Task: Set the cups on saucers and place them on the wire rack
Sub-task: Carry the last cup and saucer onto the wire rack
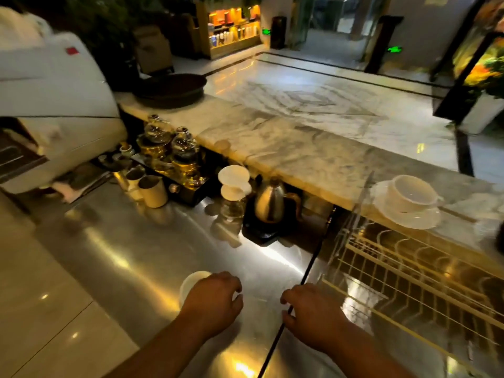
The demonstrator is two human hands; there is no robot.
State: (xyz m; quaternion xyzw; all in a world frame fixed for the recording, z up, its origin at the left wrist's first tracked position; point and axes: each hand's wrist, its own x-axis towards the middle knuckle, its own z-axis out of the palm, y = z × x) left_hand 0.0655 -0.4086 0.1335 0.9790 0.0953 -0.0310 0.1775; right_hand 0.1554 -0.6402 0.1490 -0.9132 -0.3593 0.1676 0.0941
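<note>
A white cup (413,193) stands on a white saucer (409,216) at the right, on the marble ledge's edge above the wire rack (409,274). Near the steel counter's front edge my left hand (214,298) covers a second white cup (191,282), fingers curled over its rim. My right hand (313,315) hovers palm down just left of the rack, fingers loosely bent, nothing in it. The gold-coloured rack holds no cup that I can see.
A gooseneck kettle (270,203) on a black base and a white dripper (234,184) on a glass server stand at the counter's back. Steel pitchers (152,190) and glass siphons (174,151) sit further left beside a white espresso machine (54,105). A black cable (300,285) crosses the counter.
</note>
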